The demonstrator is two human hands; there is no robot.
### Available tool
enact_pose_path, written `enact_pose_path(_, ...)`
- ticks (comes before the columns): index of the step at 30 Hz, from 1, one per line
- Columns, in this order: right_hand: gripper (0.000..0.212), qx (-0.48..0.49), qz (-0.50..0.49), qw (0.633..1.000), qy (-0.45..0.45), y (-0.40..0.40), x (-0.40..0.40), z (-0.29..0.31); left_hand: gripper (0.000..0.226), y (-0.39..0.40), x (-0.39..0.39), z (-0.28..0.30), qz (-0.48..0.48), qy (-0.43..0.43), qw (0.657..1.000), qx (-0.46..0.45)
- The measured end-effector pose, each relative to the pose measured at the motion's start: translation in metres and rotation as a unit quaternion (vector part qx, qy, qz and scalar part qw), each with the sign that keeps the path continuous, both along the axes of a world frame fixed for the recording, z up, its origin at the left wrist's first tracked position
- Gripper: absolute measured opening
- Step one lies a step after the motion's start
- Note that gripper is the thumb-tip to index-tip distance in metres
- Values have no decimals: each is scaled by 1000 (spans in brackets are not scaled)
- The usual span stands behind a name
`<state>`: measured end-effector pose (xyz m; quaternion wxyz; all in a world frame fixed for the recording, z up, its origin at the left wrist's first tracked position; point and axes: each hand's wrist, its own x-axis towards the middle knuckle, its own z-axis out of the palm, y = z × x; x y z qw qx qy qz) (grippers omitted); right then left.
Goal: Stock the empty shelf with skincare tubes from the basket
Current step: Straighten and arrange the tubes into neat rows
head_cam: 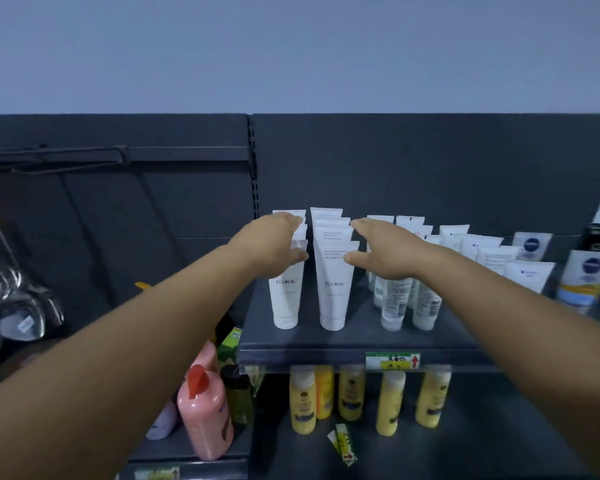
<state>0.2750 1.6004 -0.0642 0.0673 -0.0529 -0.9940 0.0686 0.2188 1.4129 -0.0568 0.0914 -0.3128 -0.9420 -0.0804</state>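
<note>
While both arms reach up from the bottom corners: nearest things come first, the wall last.
Lower shelf: yellow bottles (390, 403) stand in a loose row under the upper shelf, and a small green-and-yellow tag (342, 444) lies flat in front of them.
Lower left: a pink pump bottle (205, 408) with a red nozzle stands beside the left forearm, with a dark bottle (238, 393) just behind it.
Shelf edge: a green price label (392, 361) with a red arrow sits on the front lip of the dark shelf (354, 344).
Front tubes: two white tubes marked FLORAL (333, 289) stand cap down near the shelf's left end, each heading a row running back.
Left hand (274, 245): fingers fairly straight and spread, lying against the left row of white tubes (289, 216); it grips nothing.
Right hand (383, 247): fingers extended toward the second row, thumb tip touching its front tube; it holds nothing.
Right rows: clear tubes (394, 303) with barcodes stand just right of the right hand, and more white tubes (527, 277) fan out past the wrist.
Far right: blue-badged packs (584, 275) stand at the shelf's end.
Basket: I cannot tell where it is.
Back: a dark panel (430, 161) rises behind the tubes, with a grey wall (291, 46) above.
</note>
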Motion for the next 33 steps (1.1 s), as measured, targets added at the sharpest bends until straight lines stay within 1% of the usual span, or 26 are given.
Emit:
enact_pose_path(2, 71, 8, -3, 1000, -7, -5, 16, 4, 58, -2, 16, 4, -9, 8, 1000, -9)
enact_pose_path(4, 69, 4, -14, 1000, -10, -9, 35, 10, 55, 0, 32, 6, -16, 6, 1000, -10)
enact_pose_path(7, 67, 0, -27, 1000, -9, -5, 57, 14, 63, 7, 51, 11, -30, -3, 999, -14)
enact_pose_path(9, 68, -1, -39, 999, -12, 4, 67, 17, 67, 15, 61, 14, -45, -7, 999, -17)
enact_pose_path(12, 68, -5, -58, 998, -15, 21, 80, 22, 66, 29, 72, 20, -65, -5, 998, -15)
enact_pose_path(18, 59, -7, -70, 998, -1, 66, 85, 35, 61, 74, 69, 35, -70, 8, 997, -13)
enact_pose_path(22, 60, -19, -61, 998, 8, 111, 65, 39, 52, 118, 46, 42, -56, 15, 998, -17)
enact_pose_path(24, 58, -22, -46, 999, 16, 138, 47, 39, 52, 142, 25, 43, -48, 16, 998, -22)
enact_pose_path(28, 52, -30, -14, 999, 34, 188, 1, 41, 52, 187, -19, 41, -20, 3, 999, -29)
enact_pose_path(33, 45, -29, 26, 999, 19, 232, -60, 35, 41, 231, -71, 30, 27, -11, 999, -33)
